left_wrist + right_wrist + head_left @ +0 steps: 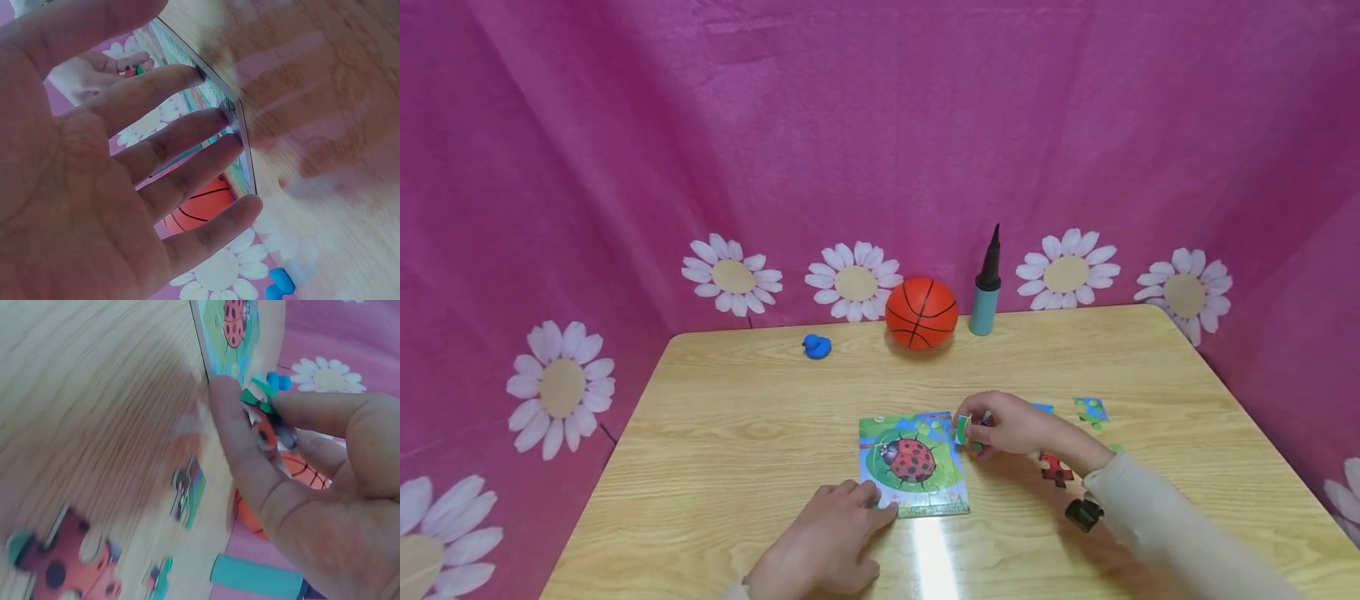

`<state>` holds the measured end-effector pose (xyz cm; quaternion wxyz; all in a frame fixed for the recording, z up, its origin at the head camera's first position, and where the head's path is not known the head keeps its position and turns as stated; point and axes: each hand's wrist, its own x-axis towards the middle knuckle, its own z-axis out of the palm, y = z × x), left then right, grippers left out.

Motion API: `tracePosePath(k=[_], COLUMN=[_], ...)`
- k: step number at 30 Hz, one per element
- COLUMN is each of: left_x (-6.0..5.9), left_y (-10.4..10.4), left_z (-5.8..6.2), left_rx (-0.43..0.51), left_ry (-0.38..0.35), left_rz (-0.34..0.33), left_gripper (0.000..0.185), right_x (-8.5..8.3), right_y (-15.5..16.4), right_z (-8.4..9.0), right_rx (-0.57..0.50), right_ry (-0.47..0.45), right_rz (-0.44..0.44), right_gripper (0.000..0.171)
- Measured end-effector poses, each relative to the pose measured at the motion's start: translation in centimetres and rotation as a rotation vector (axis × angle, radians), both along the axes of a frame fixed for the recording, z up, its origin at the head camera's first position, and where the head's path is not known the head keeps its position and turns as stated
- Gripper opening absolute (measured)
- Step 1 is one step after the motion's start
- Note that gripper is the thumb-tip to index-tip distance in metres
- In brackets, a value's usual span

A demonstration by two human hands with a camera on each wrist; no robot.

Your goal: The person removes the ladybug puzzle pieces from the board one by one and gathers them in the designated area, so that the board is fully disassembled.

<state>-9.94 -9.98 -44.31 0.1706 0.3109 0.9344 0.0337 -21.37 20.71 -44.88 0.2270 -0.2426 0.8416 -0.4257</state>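
A square ladybug puzzle board [912, 458] lies flat on the table. My left hand [832, 533] rests at its lower left corner. In the left wrist view the fingers [181, 134] are spread and fairly straight, with fingertips along the board's edge. Beside the board's right edge, my right hand [1007, 423] pinches a puzzle piece [962, 430] between thumb and fingers. The right wrist view shows this piece with green and red parts [265, 422], partly hidden by the fingers. A red, black-spotted puzzle piece [1057, 469] lies under the right forearm.
A blue and green puzzle piece [1091, 409] lies farther right. Near the right sleeve is a small dark object [1084, 514]. Along the back stand a blue toy duck [817, 347], an orange basketball [921, 313] and a teal hand pump [986, 292], before a pink flowered curtain [850, 150].
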Motion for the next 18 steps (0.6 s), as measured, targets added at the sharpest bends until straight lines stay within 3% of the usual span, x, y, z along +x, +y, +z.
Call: tracePosePath(k=[6,11,18], left_x=[0.0,0.1,-0.1], left_y=[-0.1,0.0,0.1], left_z=[-0.2,-0.2,0.0], left_rx=[0.003,0.000,-0.005], left_ry=[-0.019,-0.019,-0.043], left_rz=[0.009,0.011,0.022], left_gripper=[0.061,0.061,0.060], right_x=[0.4,0.8,1.1], right_y=[2.2,3.4,3.7], right_z=[0.3,-0.1,-0.4], right_rx=[0.043,0.032,0.169], right_ry=[0.030,-0.054,0.037], right_rz=[0.109,0.217,0.224], right_gripper=[0.013,0.013,0.021])
